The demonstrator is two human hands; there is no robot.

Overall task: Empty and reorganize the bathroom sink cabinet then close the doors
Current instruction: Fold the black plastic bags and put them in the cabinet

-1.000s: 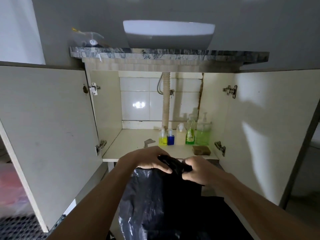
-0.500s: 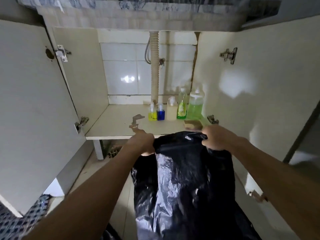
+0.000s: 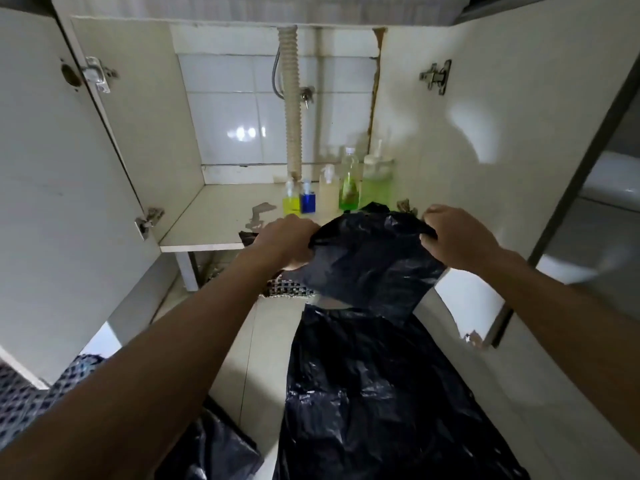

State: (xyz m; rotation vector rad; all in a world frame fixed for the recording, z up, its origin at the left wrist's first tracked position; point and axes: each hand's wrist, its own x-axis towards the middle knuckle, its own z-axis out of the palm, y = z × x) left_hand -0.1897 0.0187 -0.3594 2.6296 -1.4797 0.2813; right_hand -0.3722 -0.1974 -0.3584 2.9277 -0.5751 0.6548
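Head view: I am gripping the top edge of the black plastic bag [image 3: 374,271] with both hands, left hand [image 3: 285,242] and right hand [image 3: 457,239], fingers curled and pinching the plastic. The bag is hanging in front of the open cabinet shelf [image 3: 214,216]. Five bottles [image 3: 337,192] are standing along the shelf's right rear.

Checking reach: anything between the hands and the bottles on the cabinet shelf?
Yes. The black bag, gripped by left hand and right hand, is stretched across the shelf front, before the bottles. Both hands are occupied.
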